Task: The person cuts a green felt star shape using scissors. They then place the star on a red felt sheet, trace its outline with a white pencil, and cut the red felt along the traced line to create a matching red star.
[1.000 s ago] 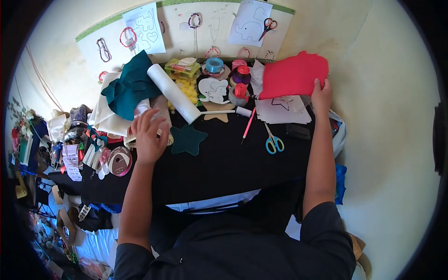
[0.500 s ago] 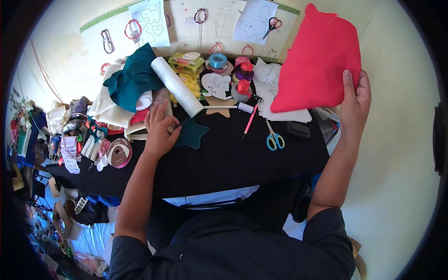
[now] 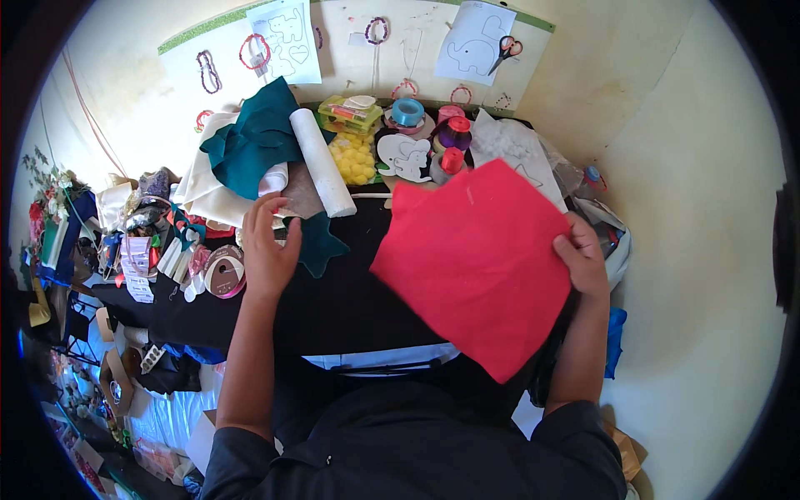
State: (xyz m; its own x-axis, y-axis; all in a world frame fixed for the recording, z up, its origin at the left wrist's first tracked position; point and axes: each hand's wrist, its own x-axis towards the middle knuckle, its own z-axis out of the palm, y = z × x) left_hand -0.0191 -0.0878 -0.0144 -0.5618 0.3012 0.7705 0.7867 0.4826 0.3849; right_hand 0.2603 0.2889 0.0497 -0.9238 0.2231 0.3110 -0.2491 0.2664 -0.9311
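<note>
My right hand (image 3: 583, 257) grips the right edge of a red felt sheet (image 3: 479, 271), thumb on top, and holds it tilted above the right side of the table. The sheet hides much of what lies beneath it. My left hand (image 3: 271, 250) has one point of a dark teal felt star (image 3: 319, 246) between thumb and fingers, low over the black cloth. Just beyond the star lies a white roll (image 3: 323, 162), beside a crumpled heap of teal felt (image 3: 258, 142). A white elephant cutout (image 3: 403, 157) rests farther back.
Yellow pompoms (image 3: 353, 158), a blue tape roll (image 3: 407, 112) and white stuffing (image 3: 505, 137) line the back of the table. A brown ribbon spool (image 3: 225, 273) stands at left among assorted craft supplies. Scissors (image 3: 506, 52) hang on the board behind.
The red felt sheet has come down and leftward with my right hand, covering the blue-handled scissors and pink pen. The star has shifted left and turned with my left hand.
</note>
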